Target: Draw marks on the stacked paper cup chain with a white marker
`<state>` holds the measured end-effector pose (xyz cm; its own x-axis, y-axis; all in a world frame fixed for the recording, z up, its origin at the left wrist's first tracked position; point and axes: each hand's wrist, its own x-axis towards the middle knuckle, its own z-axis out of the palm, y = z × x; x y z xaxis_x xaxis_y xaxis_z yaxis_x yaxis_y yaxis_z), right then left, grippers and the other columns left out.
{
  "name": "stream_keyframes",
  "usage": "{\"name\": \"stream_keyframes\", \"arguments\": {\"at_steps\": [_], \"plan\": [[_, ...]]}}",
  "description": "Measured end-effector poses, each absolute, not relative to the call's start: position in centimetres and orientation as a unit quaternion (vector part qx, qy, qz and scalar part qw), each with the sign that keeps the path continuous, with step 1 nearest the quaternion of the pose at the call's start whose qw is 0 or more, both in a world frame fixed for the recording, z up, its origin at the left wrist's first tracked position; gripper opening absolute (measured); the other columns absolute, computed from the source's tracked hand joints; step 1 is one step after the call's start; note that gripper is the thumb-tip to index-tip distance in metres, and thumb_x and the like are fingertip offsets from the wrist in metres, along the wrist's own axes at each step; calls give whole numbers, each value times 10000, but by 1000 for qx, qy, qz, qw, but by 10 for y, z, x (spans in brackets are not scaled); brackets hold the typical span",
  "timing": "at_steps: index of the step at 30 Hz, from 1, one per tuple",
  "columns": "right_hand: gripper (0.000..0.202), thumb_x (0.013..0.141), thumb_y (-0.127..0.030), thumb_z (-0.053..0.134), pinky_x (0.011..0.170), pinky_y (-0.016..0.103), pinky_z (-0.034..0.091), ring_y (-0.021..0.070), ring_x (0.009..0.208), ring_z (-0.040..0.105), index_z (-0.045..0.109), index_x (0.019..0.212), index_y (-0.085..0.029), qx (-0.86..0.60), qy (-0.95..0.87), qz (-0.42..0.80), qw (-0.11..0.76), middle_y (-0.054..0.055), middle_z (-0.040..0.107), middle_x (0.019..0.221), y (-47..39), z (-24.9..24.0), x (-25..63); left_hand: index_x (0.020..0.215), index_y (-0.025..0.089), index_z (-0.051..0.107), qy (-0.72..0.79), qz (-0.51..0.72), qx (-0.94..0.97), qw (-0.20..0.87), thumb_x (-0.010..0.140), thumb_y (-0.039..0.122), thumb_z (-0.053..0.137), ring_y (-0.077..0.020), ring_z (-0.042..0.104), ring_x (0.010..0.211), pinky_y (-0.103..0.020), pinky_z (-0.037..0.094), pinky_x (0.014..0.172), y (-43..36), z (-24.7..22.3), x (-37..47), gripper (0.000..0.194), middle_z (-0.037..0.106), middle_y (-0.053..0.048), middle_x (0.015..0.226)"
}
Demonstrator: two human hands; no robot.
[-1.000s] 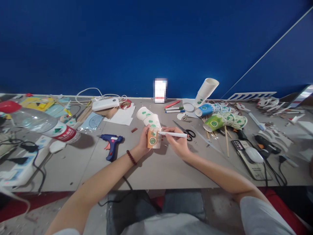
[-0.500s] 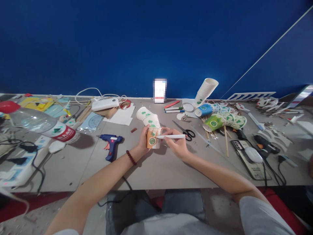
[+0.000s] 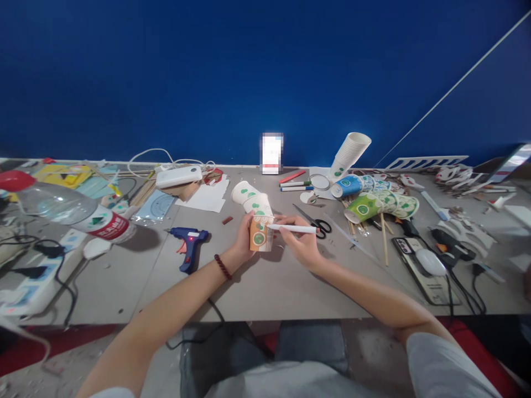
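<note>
Two bare hands met above the middle of a smooth grey counter [image 3: 274,296] in the head view. The left hand [image 3: 243,236] was wrapped around the left side of an orange-and-white printed paper cup [image 3: 259,235], the near end of a bent column of white paper cups with green marks [image 3: 249,197]. The right hand [image 3: 302,241] gripped a slim white marker pen [image 3: 296,228] between thumb and fingers. The pen's long axis ran left to right, its tip pointing left at the printed cup; whether tip and surface touched could not be told. That cup lay between the hands, against the left one and just left of the pen tip. Its long axis ran near to far, with its narrow end pointing near; beyond it, the column bent towards the far left, ending in a wide white rim.
</note>
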<state>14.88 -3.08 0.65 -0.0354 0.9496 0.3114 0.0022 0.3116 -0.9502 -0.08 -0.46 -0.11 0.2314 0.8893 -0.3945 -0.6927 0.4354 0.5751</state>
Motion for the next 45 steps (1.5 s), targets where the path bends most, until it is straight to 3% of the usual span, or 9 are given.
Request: {"name": "stream_keyframes", "arguments": {"at_steps": [13, 22, 30, 39, 45], "plan": [[93, 784, -284, 693, 941, 468, 543, 314, 1101, 703, 652, 708, -250, -402, -589, 426, 556, 30, 721, 755, -33, 12, 149, 805, 158, 657, 361, 545, 115, 748, 770, 402, 670, -186, 651, 655, -295, 482, 663, -5, -1, 1, 247, 714, -38, 732], [110, 862, -344, 663, 833, 398, 607, 278, 1096, 704, 670, 861, -234, -414, -569, 437, 560, 77, 767, 943, -31, 6, 149, 873, 160, 684, 336, 518, 110, 779, 783, 412, 664, -204, 687, 635, -304, 527, 633, -5, -3, -1, 269, 748, -49, 757], [121, 863, -348, 667, 809, 376, 620, 258, 1065, 712, 677, 875, -229, -417, -566, 439, 560, 73, 772, 1015, -32, 6, 149, 822, 152, 681, 333, 525, 106, 776, 792, 387, 653, -190, 666, 590, -288, 511, 603, -6, 1, 1, 239, 733, -45, 703], [44, 814, -258, 672, 908, 439, 566, 300, 1107, 703, 666, 775, -238, -400, -587, 416, 567, 44, 739, 821, -32, 7, 148, 818, 159, 668, 348, 548, 108, 753, 768, 398, 676, -192, 673, 626, -294, 503, 629, -5, 0, 2, 244, 735, -35, 735], [56, 798, -259, 682, 932, 447, 549, 309, 1109, 699, 662, 750, -237, -402, -597, 412, 559, 46, 734, 809, -32, 6, 149, 814, 154, 667, 360, 545, 106, 750, 768, 403, 673, -189, 663, 619, -295, 498, 629, -5, -1, 2, 253, 726, -39, 723]]}}
